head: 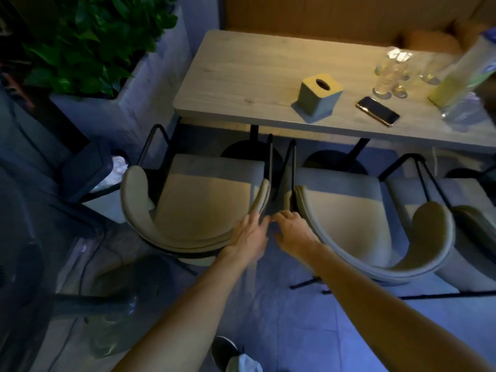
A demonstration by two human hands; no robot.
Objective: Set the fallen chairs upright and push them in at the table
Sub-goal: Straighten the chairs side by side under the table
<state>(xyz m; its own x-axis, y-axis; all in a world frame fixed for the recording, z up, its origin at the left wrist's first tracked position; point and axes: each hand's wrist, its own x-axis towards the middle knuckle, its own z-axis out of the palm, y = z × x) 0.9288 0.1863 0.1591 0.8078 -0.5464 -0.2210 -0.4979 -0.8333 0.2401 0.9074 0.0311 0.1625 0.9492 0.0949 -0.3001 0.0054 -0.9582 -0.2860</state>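
Three beige upholstered chairs with curved backs and black metal legs stand upright at the near edge of a long wooden table (241, 76). The left chair (193, 200) and the middle chair (346, 218) sit side by side with a narrow gap between them; a third chair (472, 226) is at the right edge. My left hand (248, 236) lies flat with fingers apart against the right end of the left chair's backrest. My right hand (291, 229) rests with fingers spread on the left end of the middle chair's backrest. Neither hand is closed around anything.
On the table stand a tissue box (319, 96), a phone (378, 111), several glasses (394, 73) and a tall bottle (461, 73). A planter with green leaves (88, 44) is at the left, a dark bin (80, 167) beside it. My shoe (224, 350) is on the tiled floor.
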